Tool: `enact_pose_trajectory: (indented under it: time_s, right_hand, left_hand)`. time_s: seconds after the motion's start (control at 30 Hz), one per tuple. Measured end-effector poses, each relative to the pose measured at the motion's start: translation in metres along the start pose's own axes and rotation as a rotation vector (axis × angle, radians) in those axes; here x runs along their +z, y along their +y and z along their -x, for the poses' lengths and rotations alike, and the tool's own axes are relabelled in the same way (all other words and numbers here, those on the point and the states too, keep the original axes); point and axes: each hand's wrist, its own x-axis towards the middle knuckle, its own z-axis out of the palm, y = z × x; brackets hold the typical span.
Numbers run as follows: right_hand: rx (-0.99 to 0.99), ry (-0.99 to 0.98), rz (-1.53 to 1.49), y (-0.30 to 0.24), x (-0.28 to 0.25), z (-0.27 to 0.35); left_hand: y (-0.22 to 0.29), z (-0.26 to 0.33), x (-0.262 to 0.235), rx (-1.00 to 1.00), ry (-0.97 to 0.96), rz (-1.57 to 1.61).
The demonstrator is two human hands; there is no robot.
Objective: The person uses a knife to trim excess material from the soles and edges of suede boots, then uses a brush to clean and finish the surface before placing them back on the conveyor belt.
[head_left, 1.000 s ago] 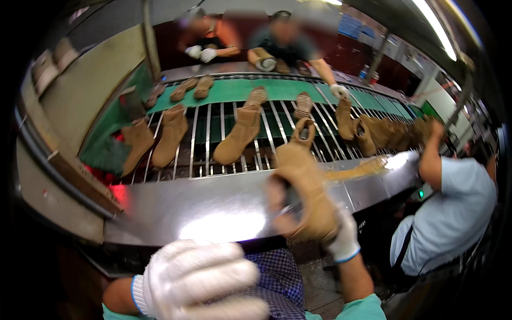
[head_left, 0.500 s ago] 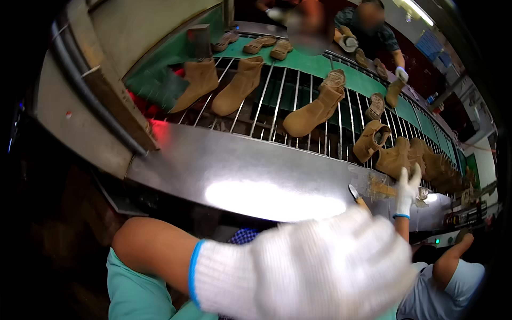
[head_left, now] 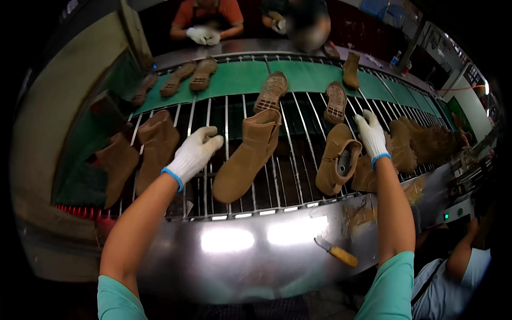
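My left hand (head_left: 193, 154), in a white knit glove with a blue cuff, is held over the metal rack (head_left: 224, 120) with its fingers loosely curled and apart. It holds nothing. Just right of it a brown ankle boot (head_left: 246, 157) lies on the bars, toe toward me. My right hand (head_left: 373, 134), gloved alike, is open beside another brown boot (head_left: 337, 160), whose opening faces up and right. Whether its fingertips touch that boot I cannot tell. Beyond the boots lie a patterned shoe sole (head_left: 272, 90) and a second sole (head_left: 335, 102).
More boots stand at the left (head_left: 157, 149) and in a row at the right (head_left: 421, 141). Soles (head_left: 202, 74) lie on the green strip (head_left: 234, 80). A wooden-handled hooked tool (head_left: 341, 255) rests on the metal ledge (head_left: 288, 266). Two people (head_left: 208, 21) work across; another person (head_left: 453, 282) sits right.
The view has swung leftward and faces the rack more squarely. A blurred gloved hand filled the lower middle before; now both my hands reach forward over the rack.
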Motion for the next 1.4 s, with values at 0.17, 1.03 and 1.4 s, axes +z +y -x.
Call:
enact_pose_trajectory:
  time_s: [0.17,1.03,1.4]
  right_hand:
    - [-0.100,-0.296,0.303,0.011,0.053,-0.052]
    - [-0.317,-0.325,-0.353,-0.182,-0.058,0.203]
    - [-0.887,-0.765,-0.036,-0.205,0.020,0.505]
  left_hand:
    - [-0.012,-0.133,0.060,0.013,-0.099,0.034]
    - [0.001,0.036,-0.055,-0.138,-0.016,0.975]
    - [-0.190,0.471,-0.095,-0.365,0.572,0.690]
